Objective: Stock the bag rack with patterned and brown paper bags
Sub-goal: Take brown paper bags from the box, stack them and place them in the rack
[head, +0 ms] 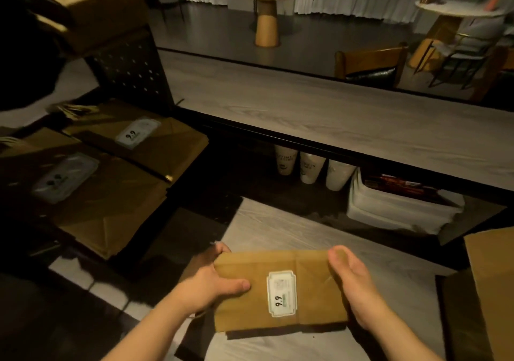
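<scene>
Your left hand (215, 282) and right hand (351, 280) clamp opposite short edges of a flat folded brown paper bag stack (278, 291) with a white label, held above open floor, right of the black rack's (155, 154) stocked shelves.

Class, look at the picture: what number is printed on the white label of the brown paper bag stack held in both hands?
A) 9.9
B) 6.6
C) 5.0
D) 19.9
A: the white label on the brown paper bag stack, gripped by the left hand and right hand, reads 9.9.
</scene>
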### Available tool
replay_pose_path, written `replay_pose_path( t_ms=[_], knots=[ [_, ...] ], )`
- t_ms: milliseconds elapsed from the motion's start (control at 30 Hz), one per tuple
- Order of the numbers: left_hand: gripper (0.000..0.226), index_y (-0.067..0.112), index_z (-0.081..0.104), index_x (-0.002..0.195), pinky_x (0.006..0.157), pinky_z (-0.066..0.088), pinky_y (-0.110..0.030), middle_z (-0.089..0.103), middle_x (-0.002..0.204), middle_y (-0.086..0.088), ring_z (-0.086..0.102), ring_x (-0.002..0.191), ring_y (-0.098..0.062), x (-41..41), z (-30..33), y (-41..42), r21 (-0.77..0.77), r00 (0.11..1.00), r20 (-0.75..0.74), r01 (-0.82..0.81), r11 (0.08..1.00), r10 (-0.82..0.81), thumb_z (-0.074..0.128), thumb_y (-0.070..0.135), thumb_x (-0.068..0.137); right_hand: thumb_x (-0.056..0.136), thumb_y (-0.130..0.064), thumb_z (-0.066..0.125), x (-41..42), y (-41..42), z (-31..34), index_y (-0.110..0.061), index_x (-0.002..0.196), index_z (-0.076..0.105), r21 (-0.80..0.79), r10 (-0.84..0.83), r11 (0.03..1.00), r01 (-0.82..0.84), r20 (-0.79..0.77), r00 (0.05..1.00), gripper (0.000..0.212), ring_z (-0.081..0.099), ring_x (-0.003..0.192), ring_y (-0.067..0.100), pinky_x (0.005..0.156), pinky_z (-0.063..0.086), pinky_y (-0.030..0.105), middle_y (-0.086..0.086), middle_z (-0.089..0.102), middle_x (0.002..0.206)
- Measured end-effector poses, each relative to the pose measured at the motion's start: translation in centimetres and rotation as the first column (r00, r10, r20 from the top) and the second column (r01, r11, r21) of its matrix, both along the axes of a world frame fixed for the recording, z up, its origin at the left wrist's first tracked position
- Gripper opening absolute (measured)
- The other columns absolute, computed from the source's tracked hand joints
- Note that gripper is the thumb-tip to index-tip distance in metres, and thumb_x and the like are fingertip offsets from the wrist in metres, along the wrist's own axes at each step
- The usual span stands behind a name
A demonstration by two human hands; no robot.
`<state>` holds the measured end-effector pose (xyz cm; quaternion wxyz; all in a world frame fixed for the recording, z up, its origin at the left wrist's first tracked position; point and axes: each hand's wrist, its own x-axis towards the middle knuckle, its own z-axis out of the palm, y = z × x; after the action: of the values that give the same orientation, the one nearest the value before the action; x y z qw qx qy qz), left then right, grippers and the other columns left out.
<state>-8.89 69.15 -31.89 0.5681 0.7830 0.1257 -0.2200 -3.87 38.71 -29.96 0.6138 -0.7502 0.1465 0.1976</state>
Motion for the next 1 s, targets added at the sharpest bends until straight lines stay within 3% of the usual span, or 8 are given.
replay_pose_path(
  t_ms=[100,300,467,533,600,733,800,1000],
  knots=[
    [0.089,0.019,0.053,0.122,0.091,0.06,-0.048,0.066,0.125,-0.017,0.072,0.106,-0.03,0.6,0.7,1.9,-0.046,0.997,-0.028,-0.079,0.996,0.077,0.1,0.049,0.053,0.06,-0.046,0.098,0.4,-0.5,1.2,-0.029,0.128,0.058,0.185,0.29,0.945,-0.269,-0.096,0.952,0.081,0.077,0.101,0.025,0.08,0.062,0.047,0.0,0.079,0.111],
    [0.06,0.039,0.051,0.116,0.065,0.054,-0.017,0.062,0.113,0.005,0.065,0.087,-0.008,2.2,2.9,3.2,0.139,0.998,0.029,-0.064,0.988,0.061,0.091,0.036,0.071,0.074,-0.017,0.083,0.4,2.4,0.7,-0.022,0.134,0.058,0.259,0.19,0.952,-0.166,-0.069,0.979,0.065,0.076,0.107,0.027,0.098,0.058,0.055,0.005,0.079,0.115],
    [0.122,0.028,0.033,0.155,0.117,0.033,-0.058,0.044,0.151,-0.014,0.04,0.141,-0.042,1.2,1.5,1.9,0.589,0.893,0.239,-0.446,0.674,0.382,0.088,0.069,0.053,0.085,-0.012,0.077,0.5,4.3,-0.6,-0.022,0.134,0.057,0.363,0.041,0.932,-0.002,-0.101,0.994,0.054,0.077,0.099,0.038,0.073,0.064,0.059,0.012,0.077,0.117],
    [0.122,0.017,0.043,0.147,0.115,0.034,-0.056,0.046,0.147,-0.02,0.04,0.136,-0.043,-0.2,0.7,0.2,0.461,0.723,0.324,-0.684,0.566,0.61,0.089,0.069,0.047,0.09,-0.007,0.071,0.4,5.4,-0.8,-0.022,0.133,0.057,0.449,-0.049,0.888,0.1,-0.124,0.991,0.047,0.077,0.098,0.039,0.063,0.065,0.054,0.013,0.077,0.118],
    [0.122,0.02,0.041,0.145,0.106,0.049,-0.053,0.058,0.135,-0.015,0.057,0.123,-0.037,-1.5,0.7,-1.6,0.031,0.522,-0.01,-0.852,0.522,0.853,0.094,0.066,0.044,0.087,-0.012,0.07,0.1,6.5,-1.0,-0.022,0.135,0.056,0.549,-0.1,0.817,0.175,-0.165,0.981,0.051,0.077,0.1,0.037,0.06,0.065,0.049,0.012,0.077,0.119],
    [0.06,0.016,0.062,0.132,0.099,0.056,-0.041,0.068,0.132,-0.015,0.072,0.111,-0.021,-1.3,0.7,-1.9,-0.53,0.57,-0.506,-0.798,0.288,0.648,0.082,0.042,0.082,0.084,-0.023,0.069,-1.1,9.0,-2.4,-0.029,0.137,0.053,0.612,-0.041,0.769,0.183,-0.239,0.97,0.055,0.075,0.108,0.033,0.068,0.064,0.045,0.009,0.075,0.124],
    [0.046,0.008,0.064,0.132,0.09,0.058,-0.029,0.07,0.129,-0.017,0.075,0.094,-0.005,0.2,1.7,-0.9,-0.535,0.519,-0.478,-0.812,0.233,0.709,0.075,0.021,0.09,0.084,-0.023,0.07,-1.4,10.5,-3.0,-0.028,0.137,0.053,0.624,-0.014,0.754,0.202,-0.292,0.956,0.056,0.075,0.108,0.033,0.071,0.064,0.047,0.009,0.076,0.123],
    [0.062,0.014,0.057,0.136,0.104,0.05,-0.058,0.075,0.12,-0.013,0.072,0.111,-0.035,2.1,1.2,3.6,-0.49,0.408,-0.297,-0.841,0.228,0.863,0.083,0.023,0.08,0.09,-0.022,0.076,-0.8,15.3,-5.5,-0.028,0.131,0.057,0.57,0.024,0.777,0.269,-0.453,0.891,0.046,0.074,0.106,0.038,0.081,0.064,0.054,0.014,0.073,0.123]
  ],
)
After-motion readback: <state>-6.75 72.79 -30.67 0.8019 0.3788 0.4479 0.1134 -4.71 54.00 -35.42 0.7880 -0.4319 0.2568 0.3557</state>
